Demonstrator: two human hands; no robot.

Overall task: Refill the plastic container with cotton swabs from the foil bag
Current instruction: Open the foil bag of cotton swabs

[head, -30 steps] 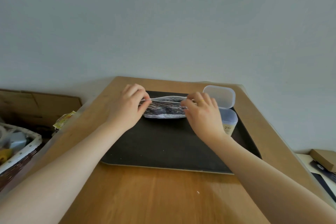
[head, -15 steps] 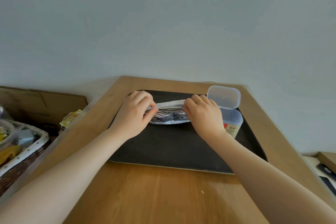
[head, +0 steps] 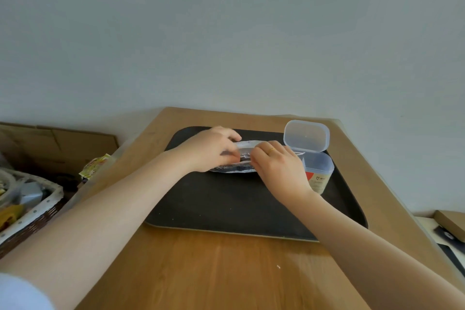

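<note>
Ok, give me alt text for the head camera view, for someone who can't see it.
Two bare hands, left hand and right hand, pinch the top edge of a silver foil bag lying on a black rectangular tray. Right of them on the tray stands a clear plastic container, hinged lid up, on a wooden table.

A plain pale wall behind a wooden table — soft, even light.

Black tray on wooden worktop; wicker basket, cardboard box, yellow packet at left.
</note>
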